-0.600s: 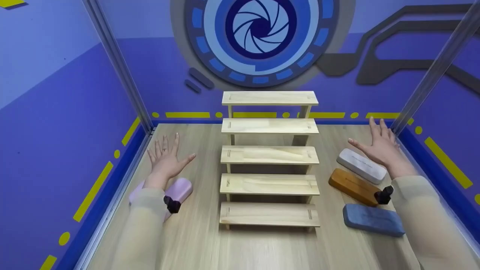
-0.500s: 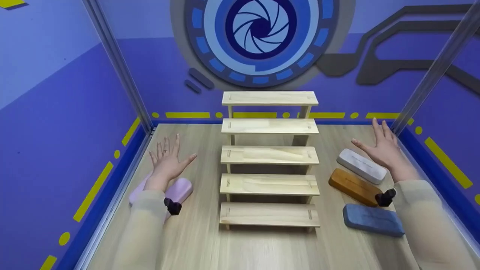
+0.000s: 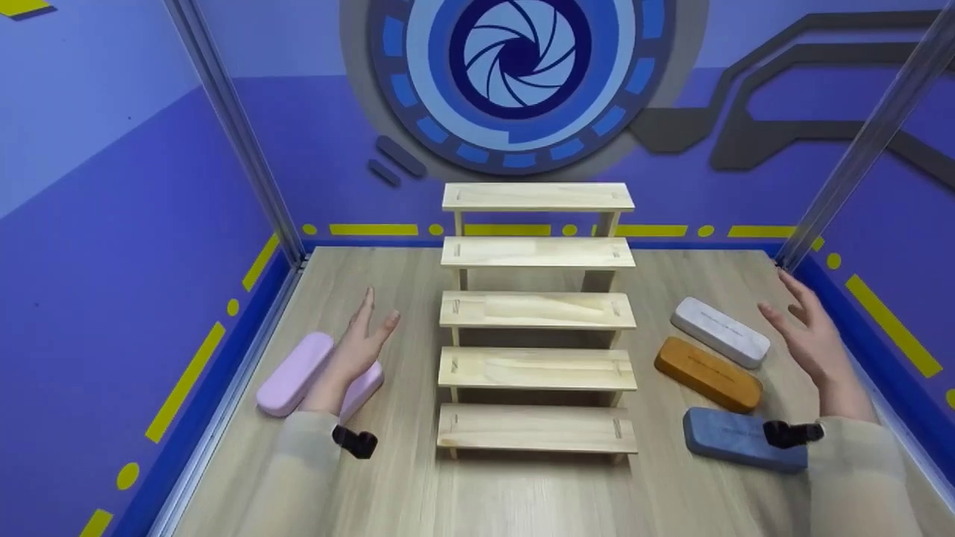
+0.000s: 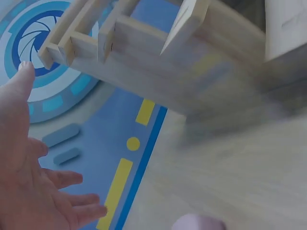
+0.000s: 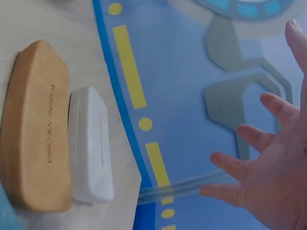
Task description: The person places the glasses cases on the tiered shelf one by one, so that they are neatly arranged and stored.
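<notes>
My left hand (image 3: pixel 357 356) is raised with fingers extended and thumb apart, holding nothing. Below it lie two lilac glasses cases; the left case (image 3: pixel 295 374) shows whole, and my wrist partly covers the right case (image 3: pixel 364 388). On the other side my right hand (image 3: pixel 817 347), also bare, hovers with spread fingers at the right of three more cases. These are a white glasses case (image 3: pixel 720 332), an orange-brown glasses case (image 5: pixel 41 129) and a blue glasses case (image 3: pixel 735 438), the last partly behind the wrist camera. Lettering marks the orange-brown lid.
A wooden stepped rack (image 3: pixel 537 309) with several bare shelves stands mid-table, rising toward the back wall. The wood-grain table (image 3: pixel 533 496) is enclosed by blue printed panels (image 3: pixel 112 246), with metal posts (image 3: pixel 237 134) at the back corners.
Both hands have turned from palms down to more edge-on and drawn back toward the person, the right one also moving outward. More of the left lilac case and the orange-brown case shows.
</notes>
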The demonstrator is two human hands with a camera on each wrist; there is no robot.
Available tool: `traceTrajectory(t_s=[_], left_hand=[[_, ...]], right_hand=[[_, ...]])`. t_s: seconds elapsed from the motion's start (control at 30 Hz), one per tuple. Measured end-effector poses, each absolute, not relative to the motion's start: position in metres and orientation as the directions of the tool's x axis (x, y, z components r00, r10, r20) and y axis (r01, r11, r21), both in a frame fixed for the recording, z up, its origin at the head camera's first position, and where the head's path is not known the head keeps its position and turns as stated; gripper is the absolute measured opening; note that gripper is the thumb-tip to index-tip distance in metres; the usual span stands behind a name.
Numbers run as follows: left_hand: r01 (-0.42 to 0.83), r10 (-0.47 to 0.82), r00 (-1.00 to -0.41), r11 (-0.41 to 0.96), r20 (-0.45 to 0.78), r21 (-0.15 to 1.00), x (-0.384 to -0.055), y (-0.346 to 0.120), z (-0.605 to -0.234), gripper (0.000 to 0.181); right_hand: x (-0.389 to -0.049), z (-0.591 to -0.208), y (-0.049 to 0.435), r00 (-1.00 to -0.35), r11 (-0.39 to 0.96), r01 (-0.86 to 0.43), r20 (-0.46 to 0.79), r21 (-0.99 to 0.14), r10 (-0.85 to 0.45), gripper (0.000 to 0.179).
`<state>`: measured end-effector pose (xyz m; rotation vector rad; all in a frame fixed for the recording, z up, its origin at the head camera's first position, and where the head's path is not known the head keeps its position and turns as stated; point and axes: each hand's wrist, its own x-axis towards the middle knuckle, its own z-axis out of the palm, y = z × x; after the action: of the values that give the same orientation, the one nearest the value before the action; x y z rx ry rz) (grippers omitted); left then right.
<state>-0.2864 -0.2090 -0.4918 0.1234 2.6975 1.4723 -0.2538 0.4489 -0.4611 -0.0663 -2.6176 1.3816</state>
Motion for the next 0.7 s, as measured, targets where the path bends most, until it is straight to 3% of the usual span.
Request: traceTrajectory(t_s=[0.3,0.5,0.7], left_hand=[[-0.057,0.092,-0.993,0.107,-0.067,0.993,-0.259,-0.194,-0.519,0.066],[-0.087,0.117,-0.990,-0.020,-0.084,0.996,-0.246,-0.189,-0.544,0.064],[-0.147,0.225,-0.968,-0.145,-0.112,0.978,-0.237,-0.184,-0.564,0.070]], right_hand=[[-0.208,-0.497,0.479,-0.994,0.368,0.033,0.008,-0.929,0.108,0.065],[-0.183,-0.523,0.490,-0.996,0.278,0.071,-0.055,-0.958,0.064,0.066],[-0.168,-0.541,0.494,-0.994,0.219,0.095,-0.080,-0.971,0.077,0.070]])
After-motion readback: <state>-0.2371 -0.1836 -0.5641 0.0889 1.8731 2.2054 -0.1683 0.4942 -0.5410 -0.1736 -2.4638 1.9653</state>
